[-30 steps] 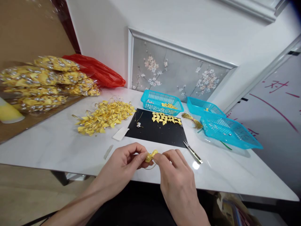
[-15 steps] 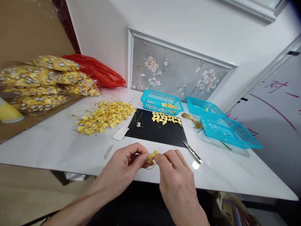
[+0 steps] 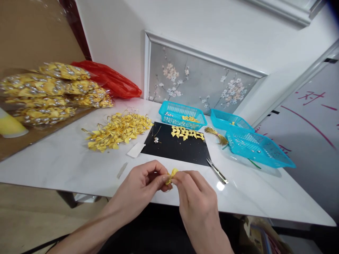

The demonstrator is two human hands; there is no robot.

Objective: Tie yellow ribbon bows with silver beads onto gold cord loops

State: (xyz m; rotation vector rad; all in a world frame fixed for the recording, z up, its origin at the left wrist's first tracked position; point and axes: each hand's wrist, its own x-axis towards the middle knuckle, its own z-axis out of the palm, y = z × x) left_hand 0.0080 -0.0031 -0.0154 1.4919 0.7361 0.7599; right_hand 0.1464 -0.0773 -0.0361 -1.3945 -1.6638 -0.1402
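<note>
Near the table's front edge, my left hand [image 3: 149, 180] pinches a small yellow ribbon flower [image 3: 173, 172] between thumb and forefinger. My right hand [image 3: 197, 192] meets it from the other side, its fingertips closed on the flower's edge. Part of a thin wire stem [image 3: 167, 191] shows below the fingers; the rest is hidden by them. Beyond the hands lies a black mat [image 3: 176, 153] with several yellow ribbon pieces [image 3: 185, 133] at its far edge and a wire with pearl beads [image 3: 156, 140] on its left. Thread snips [image 3: 217, 171] rest by its right corner.
A heap of yellow flowers [image 3: 119, 130] lies on the left, with bagged bundles [image 3: 34, 84] and a red bag [image 3: 111, 79] behind. Blue baskets [image 3: 164, 107] [image 3: 280, 160] stand at the back and right, near a wire bundle [image 3: 215, 134]. A white card [image 3: 136, 150] lies left of the mat.
My right hand has shifted slightly left, its fingertips closer to the left thumb on the flower. Less of the wire loop shows below. The things on the table have not moved.
</note>
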